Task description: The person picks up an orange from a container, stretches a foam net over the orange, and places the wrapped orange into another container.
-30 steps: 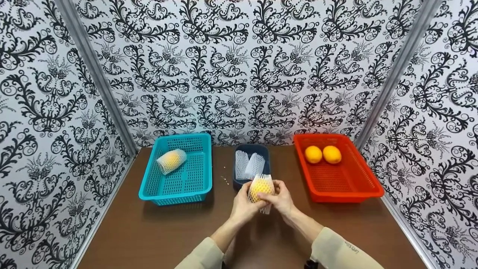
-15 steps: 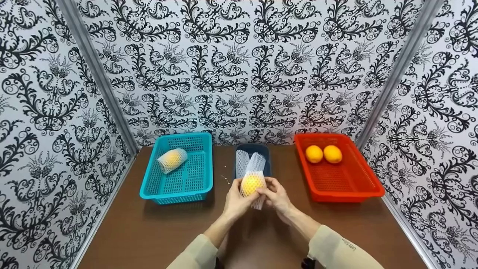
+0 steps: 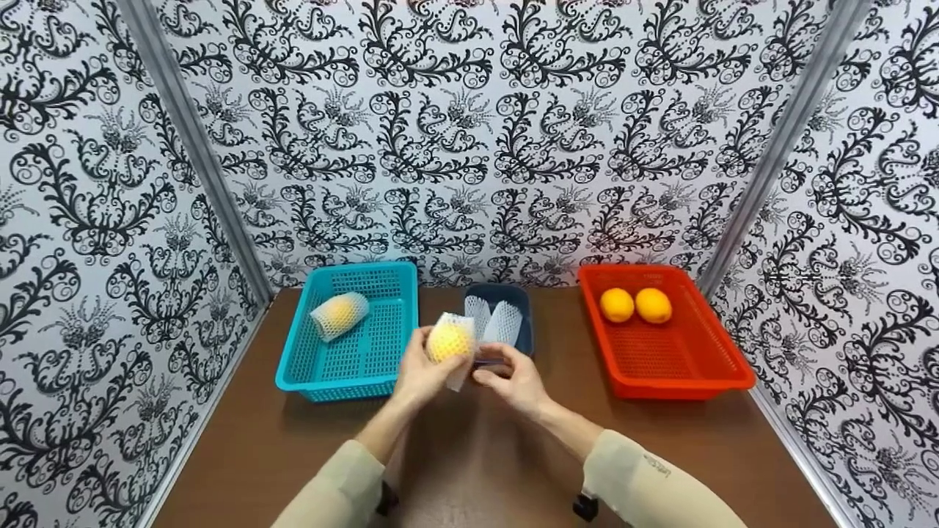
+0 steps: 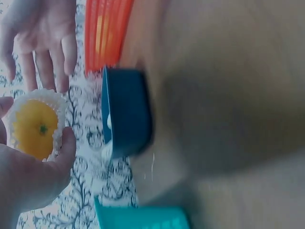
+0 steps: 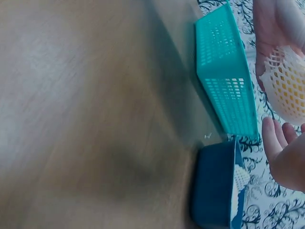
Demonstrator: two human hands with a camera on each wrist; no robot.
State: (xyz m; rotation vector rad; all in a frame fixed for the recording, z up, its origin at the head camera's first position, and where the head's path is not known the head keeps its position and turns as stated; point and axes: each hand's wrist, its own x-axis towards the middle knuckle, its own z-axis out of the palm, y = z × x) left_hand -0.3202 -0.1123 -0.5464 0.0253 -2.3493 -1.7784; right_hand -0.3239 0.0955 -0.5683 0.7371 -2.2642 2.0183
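In the head view my left hand [image 3: 419, 380] holds a yellow lemon [image 3: 449, 343] in a white foam net sleeve, above the table between the teal basket and the dark blue bin. The left wrist view looks into the sleeve's open end, where the lemon [image 4: 42, 128] shows a green stem spot. Fingers and thumb curl round its sides. My right hand [image 3: 519, 383] is just right of the sleeve, fingers loosely bent with nothing in them; a gap separates it from the net in the right wrist view [image 5: 290, 160].
A teal basket [image 3: 345, 385] at left holds one netted lemon [image 3: 340, 315]. Behind my hands, a dark blue bin [image 3: 525, 345] contains white foam net sleeves [image 3: 505, 321]. At right, a red basket [image 3: 682, 381] holds two bare lemons [image 3: 635, 305]. Patterned walls enclose the brown table [image 3: 484, 469].
My left hand has carried the netted lemon leftward, away from the bin's front. My right hand, earlier touching the sleeve, has let go and come apart from it.
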